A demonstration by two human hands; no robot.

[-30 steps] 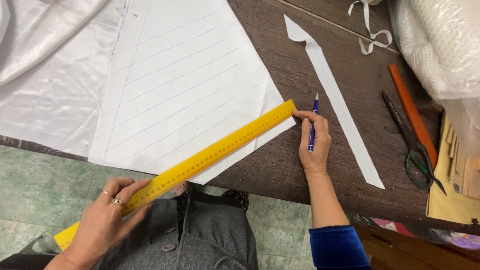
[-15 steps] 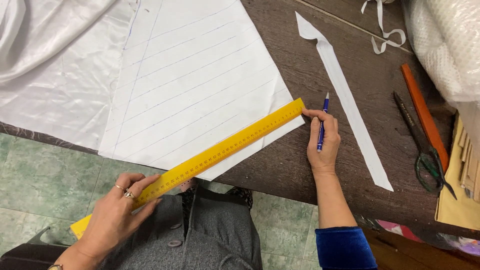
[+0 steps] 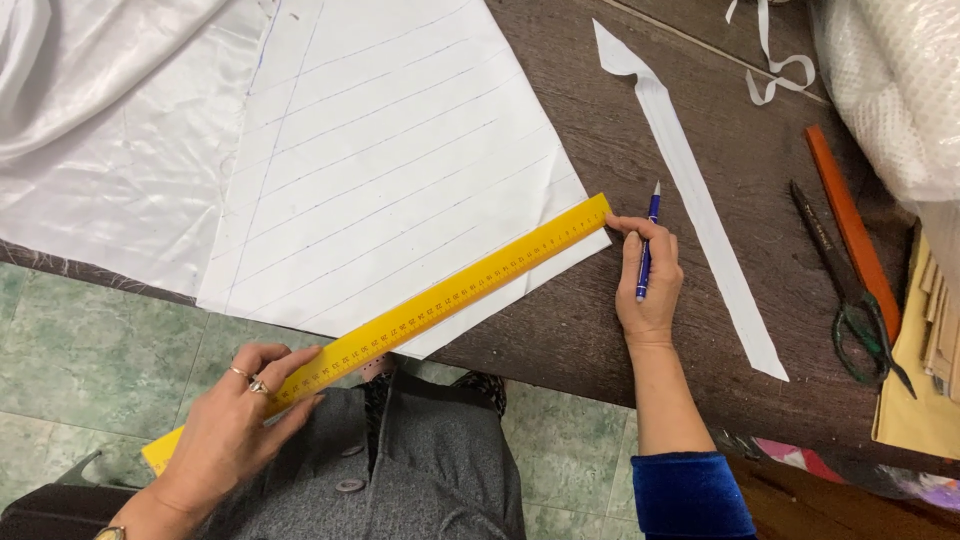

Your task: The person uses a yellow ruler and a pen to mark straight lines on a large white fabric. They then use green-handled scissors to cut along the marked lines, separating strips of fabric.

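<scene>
Your left hand (image 3: 235,425) pinches the near end of the long yellow ruler (image 3: 400,325), fingers closed over it where it overhangs the table edge; the ruler lies diagonally along the lower edge of the lined white sheet (image 3: 390,170). Your right hand (image 3: 648,280) steadies the far tip with a fingertip while holding a blue pen (image 3: 646,245) under the fingers. The ruler looks stiff and light, so hold it at both ends; the sheet is thin and likely slides on the dark table (image 3: 590,330). The ruler's nearest end is covered by your hand, and what the scissors (image 3: 850,290) rest against is hard to make out.
</scene>
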